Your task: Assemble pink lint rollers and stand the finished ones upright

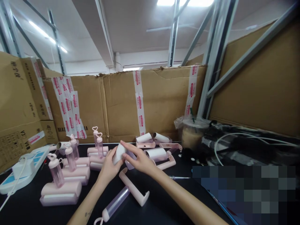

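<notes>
Both hands hold a white roll (119,154) above the black table. My left hand (109,165) wraps its lower left side. The fingers of my right hand (140,160) press on its top and right side. Just below lie a pink U-shaped bracket (133,187) and a clear purple tube (117,201) with a pink loop handle. Behind my right hand, another white roll (157,153) with a brown core sits in a clear purple case, beside a second pink bracket (169,161). Part of a purple piece shows between my hands, mostly hidden.
Several pink cases (61,189) with upright heart-handled tubes (56,172) stand left. A power strip (25,175) lies at the far left. More white rolls (144,137) lie at the back. A screwdriver (180,177) and a drink cup (192,136) are right. Cardboard (122,103) walls the back.
</notes>
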`<state>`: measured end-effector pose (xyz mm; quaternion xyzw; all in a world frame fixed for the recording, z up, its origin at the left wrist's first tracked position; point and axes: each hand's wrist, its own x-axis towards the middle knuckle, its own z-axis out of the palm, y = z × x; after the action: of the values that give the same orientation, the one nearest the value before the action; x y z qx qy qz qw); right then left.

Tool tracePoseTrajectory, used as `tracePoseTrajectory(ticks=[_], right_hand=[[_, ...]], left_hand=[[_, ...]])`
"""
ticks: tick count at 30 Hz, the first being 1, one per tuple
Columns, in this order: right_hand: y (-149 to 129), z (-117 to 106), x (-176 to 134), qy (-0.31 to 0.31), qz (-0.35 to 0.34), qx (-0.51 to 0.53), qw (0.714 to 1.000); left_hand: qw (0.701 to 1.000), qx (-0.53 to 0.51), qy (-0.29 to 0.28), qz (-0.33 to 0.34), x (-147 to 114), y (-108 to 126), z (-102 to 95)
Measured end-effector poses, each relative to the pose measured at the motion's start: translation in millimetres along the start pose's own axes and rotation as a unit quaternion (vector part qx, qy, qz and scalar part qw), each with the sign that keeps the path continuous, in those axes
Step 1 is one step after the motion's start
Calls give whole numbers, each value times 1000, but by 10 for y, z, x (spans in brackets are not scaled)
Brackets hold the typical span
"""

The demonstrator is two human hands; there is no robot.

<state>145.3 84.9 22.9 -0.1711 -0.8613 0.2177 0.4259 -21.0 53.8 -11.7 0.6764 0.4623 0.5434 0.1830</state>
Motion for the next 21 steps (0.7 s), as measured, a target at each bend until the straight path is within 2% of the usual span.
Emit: tracePoseTrajectory(ticks=[5, 7, 9, 11, 14, 18, 21], right_hand=[[25, -43, 53, 6, -39, 16, 999], [85, -105, 83, 7, -21, -6, 1000], [189, -169, 85, -6, 39, -107, 994], [319, -223, 53, -42, 97, -209, 972], [492, -307, -19, -129, 123, -243, 954], [578, -468, -46, -212, 140, -251, 934], [563, -537, -28, -249, 134, -250, 926]], left_hand=[[999, 42, 24, 23, -17, 39, 6], [999, -4, 43, 12, -20, 121, -13], [992, -101, 68, -15, -27, 227, -42], [973, -211, 82, -52, -36, 326, -71], [943, -304, 90, -103, -44, 407, -99], [924, -322, 112, -175, -32, 411, -99], [928, -297, 109, -199, -23, 418, -93]])
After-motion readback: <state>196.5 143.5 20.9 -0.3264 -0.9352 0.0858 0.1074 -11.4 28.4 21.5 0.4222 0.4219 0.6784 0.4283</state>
